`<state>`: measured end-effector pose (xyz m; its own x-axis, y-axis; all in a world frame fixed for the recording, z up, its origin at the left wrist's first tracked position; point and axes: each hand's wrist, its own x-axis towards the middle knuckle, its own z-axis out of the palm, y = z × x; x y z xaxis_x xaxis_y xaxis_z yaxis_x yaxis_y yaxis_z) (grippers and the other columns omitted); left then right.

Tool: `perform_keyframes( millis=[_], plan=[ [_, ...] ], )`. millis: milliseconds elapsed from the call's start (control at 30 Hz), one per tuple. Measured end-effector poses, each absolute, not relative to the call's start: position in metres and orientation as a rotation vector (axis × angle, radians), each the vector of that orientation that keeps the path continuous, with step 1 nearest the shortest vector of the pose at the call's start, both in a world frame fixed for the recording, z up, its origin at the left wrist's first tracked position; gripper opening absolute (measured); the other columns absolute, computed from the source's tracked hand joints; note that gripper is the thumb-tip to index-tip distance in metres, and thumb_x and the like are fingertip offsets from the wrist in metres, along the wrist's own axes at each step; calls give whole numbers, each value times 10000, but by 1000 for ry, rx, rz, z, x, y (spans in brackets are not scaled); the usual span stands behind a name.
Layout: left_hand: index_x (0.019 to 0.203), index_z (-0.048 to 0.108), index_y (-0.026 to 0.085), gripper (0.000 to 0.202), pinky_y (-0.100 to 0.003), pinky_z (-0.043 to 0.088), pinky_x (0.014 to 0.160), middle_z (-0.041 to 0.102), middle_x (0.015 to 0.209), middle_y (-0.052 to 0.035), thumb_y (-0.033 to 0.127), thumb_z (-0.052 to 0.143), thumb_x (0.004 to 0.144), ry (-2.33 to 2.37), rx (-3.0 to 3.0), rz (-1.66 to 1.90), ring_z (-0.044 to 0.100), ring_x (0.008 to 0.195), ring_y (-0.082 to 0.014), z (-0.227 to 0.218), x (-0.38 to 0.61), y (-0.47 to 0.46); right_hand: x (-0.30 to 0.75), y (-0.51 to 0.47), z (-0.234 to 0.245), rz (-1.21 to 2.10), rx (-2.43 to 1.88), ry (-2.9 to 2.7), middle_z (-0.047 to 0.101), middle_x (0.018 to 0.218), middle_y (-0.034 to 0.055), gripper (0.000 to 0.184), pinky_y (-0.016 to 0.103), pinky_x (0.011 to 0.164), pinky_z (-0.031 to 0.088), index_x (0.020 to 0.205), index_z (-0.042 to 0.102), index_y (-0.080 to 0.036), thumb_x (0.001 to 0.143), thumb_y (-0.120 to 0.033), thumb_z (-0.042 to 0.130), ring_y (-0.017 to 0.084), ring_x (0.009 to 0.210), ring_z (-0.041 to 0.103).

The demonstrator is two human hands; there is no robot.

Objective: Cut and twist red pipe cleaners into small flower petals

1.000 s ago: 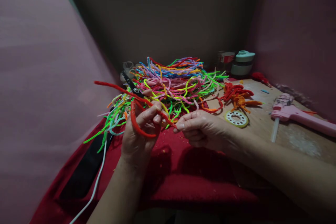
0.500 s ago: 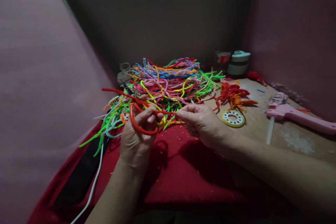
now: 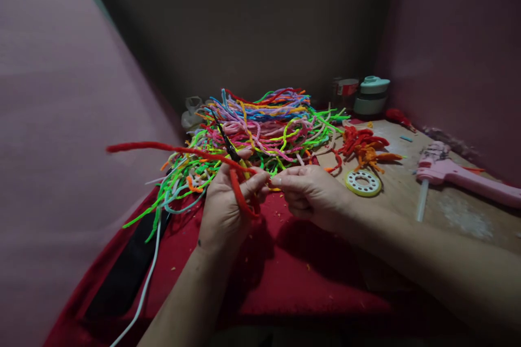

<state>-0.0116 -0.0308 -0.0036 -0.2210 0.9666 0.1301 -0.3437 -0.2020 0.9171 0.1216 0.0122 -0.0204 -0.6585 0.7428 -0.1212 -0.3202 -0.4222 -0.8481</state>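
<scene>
My left hand (image 3: 230, 195) is closed around a fuzzy red pipe cleaner (image 3: 163, 147). Its long free end reaches left, and a bent part (image 3: 240, 195) hangs in front of the palm. A dark pointed tool (image 3: 224, 135) with some yellow near its base also sticks up from this hand; its kind is not clear. My right hand (image 3: 307, 190) is pinched right beside the left fingertips, at the red pipe cleaner's other end, which the fingers mostly hide. Behind both hands lies a heap of many-coloured pipe cleaners (image 3: 260, 119).
On the right lie red and orange pipe cleaner pieces (image 3: 362, 143), a yellow-rimmed tape roll (image 3: 363, 182) and a pink glue gun (image 3: 459, 173). A pale green container (image 3: 371, 95) stands behind. At left, a white cable (image 3: 148, 282) crosses a black flat object (image 3: 118, 282) on red cloth (image 3: 301, 282).
My hands have come together, so the red stretch between them has shortened. The free end now extends farther left, the loop is smaller, and the dark tool points more upright.
</scene>
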Motion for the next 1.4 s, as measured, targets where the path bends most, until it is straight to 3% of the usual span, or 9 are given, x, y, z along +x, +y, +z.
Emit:
perform_keyframes(
  millis=[167,400,500,600,800,900,1133,1300,1400],
  plan=[
    [960,564,186,386,-169,452,460,591,657,29,121,726,615,1076,897,1636,563,478,-76,-3,-13,-30,123,5,-19,1824,-752,-1344,370,418,-79,171,194,361,213,663,531,-161,731,-283,630,43,356,268],
    [884,542,157,331,-139,370,388,530,561,58,97,704,602,1090,750,1528,461,392,-34,-8,-20,-28,131,-5,-28,394,-716,-2110,622,665,54,175,275,595,353,757,624,-165,830,-190,467,135,604,523],
    [837,544,143,254,-154,366,382,522,521,52,97,668,620,1072,709,1434,435,378,-38,-8,-22,-28,134,-1,-30,165,-686,-2171,643,696,75,203,298,635,352,748,636,-170,839,-189,455,163,657,552],
    [790,538,137,195,-155,359,388,525,523,47,94,649,636,1045,698,1450,424,382,-33,-6,-24,-28,132,2,-26,395,-664,-2089,648,747,68,172,283,650,376,780,630,-169,841,-198,472,151,682,561],
    [776,534,134,172,-156,344,394,511,533,53,122,661,660,1041,752,1498,427,391,-32,-4,-27,-30,125,10,-20,1594,-724,-1537,555,605,-16,108,235,503,383,712,612,-145,718,-248,643,79,492,468],
    [820,533,152,193,-153,337,398,509,544,59,122,656,676,1013,790,1519,433,397,-34,-5,-25,-31,124,15,-23,1891,-672,-1321,547,574,-30,133,225,461,368,702,620,-135,639,-214,706,61,436,449],
    [756,503,150,184,-150,338,405,514,548,54,120,659,662,1009,790,1543,426,387,-23,-5,-24,-31,122,14,-24,1976,-675,-1182,522,506,-45,172,214,394,331,702,605,-132,586,-166,728,60,394,417],
    [776,519,149,194,-154,319,388,496,549,56,120,665,651,1013,808,1565,425,388,-30,-4,-22,-31,123,13,-24,1969,-705,-1167,441,449,-76,153,183,354,152,687,596,-144,597,-172,716,28,364,288],
    [766,521,144,182,-157,322,393,500,564,53,108,661,656,996,824,1570,422,400,-27,-5,-21,-31,124,11,-21,1785,-743,-1273,471,469,-61,102,190,387,204,658,613,-140,606,-157,699,32,400,322]
  ],
)
